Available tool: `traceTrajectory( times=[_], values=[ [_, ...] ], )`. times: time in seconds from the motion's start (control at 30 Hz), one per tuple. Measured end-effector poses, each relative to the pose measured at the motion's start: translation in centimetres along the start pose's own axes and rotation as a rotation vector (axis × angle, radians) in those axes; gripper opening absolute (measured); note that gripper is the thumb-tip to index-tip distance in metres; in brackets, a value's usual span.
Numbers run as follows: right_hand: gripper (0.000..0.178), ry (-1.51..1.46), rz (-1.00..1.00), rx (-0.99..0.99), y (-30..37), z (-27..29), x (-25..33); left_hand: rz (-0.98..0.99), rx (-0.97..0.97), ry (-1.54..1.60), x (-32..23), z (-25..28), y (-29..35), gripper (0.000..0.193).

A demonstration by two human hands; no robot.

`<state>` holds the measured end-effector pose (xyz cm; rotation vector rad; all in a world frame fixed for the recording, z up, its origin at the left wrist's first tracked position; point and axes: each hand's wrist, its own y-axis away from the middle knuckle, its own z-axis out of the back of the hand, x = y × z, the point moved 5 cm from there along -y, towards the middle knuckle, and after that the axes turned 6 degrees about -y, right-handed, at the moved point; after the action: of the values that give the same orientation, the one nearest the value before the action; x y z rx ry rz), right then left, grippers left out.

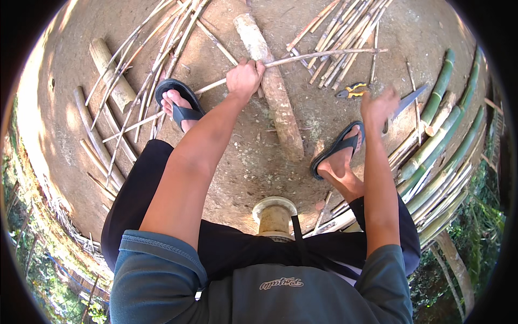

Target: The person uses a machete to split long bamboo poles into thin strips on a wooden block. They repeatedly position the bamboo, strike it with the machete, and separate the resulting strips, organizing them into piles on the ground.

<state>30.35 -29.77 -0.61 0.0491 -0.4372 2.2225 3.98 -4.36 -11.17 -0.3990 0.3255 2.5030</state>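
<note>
At the far left, a short, thick, pale brown log (111,73) lies on the bare earth, with a loose spread of long, thin, tan canes (186,36) beside it. A black thong sandal (190,113) is on the left foot. Further right, the left hand (244,79) is closed around a long, slender, straw-coloured cane (345,52), which slants across a thick, rough, light brown log (280,116). Right of that log, thin brown canes (360,32) lie in a heap, with yellow-and-black hand cutters (353,90) just below. The right hand (379,105) is blurred beside a saw with a grey tapered blade (411,101); I cannot tell whether it grips the saw. At the far right, thick green bamboo poles (438,89) lie in a curved row.
</note>
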Motion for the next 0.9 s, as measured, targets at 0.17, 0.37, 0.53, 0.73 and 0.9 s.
traceTrajectory(
  times=[0.17,0.37,0.53,0.73,0.9],
  values=[
    [0.039,-0.22,0.604,0.532,-3.1,-7.0,15.1,0.051,0.154,-0.037,-0.3,-0.7,-0.2,0.048],
    [0.033,-0.269,0.514,0.441,-2.8,-9.0,15.4,0.122,0.172,-0.047,-1.1,-0.2,-0.2,0.051],
    [0.032,-0.008,-0.163,-0.182,1.2,-3.6,0.6,0.168,0.179,-0.054,-0.8,-0.1,-0.4,0.055],
    [0.058,0.235,-0.656,0.54,12.9,-6.1,-20.7,0.169,0.221,-0.09,-2.2,-0.3,-1.1,0.055],
    [0.063,0.325,-0.442,0.547,11.2,-6.2,-17.1,0.208,0.271,-0.111,-0.7,-0.1,-1.0,0.058]
  ],
)
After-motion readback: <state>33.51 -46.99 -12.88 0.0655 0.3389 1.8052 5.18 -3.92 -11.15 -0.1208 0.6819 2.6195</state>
